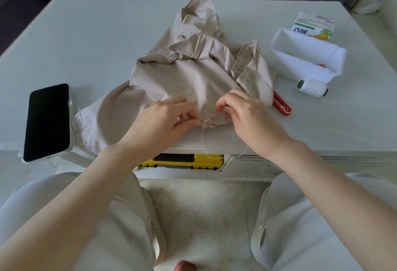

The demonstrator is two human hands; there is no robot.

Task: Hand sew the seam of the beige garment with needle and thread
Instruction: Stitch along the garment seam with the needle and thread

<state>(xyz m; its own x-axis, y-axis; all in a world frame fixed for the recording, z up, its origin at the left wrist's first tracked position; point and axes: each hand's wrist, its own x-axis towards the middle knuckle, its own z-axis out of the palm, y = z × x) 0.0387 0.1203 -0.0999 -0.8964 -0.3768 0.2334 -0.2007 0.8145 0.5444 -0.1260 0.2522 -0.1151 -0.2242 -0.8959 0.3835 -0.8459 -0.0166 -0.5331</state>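
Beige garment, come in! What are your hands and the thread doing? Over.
Left hand pinches beige garment at seam. Right hand pinches it alongside. Thread loops slack past table edge. Needle too small to see.

matt beige cloth garment, glossy black phone

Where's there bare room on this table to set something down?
Widest: the table's far left, beyond the phone, left of the garment. Also near right, past the red tool and spool. Crowded: far right, around the white box and carton.
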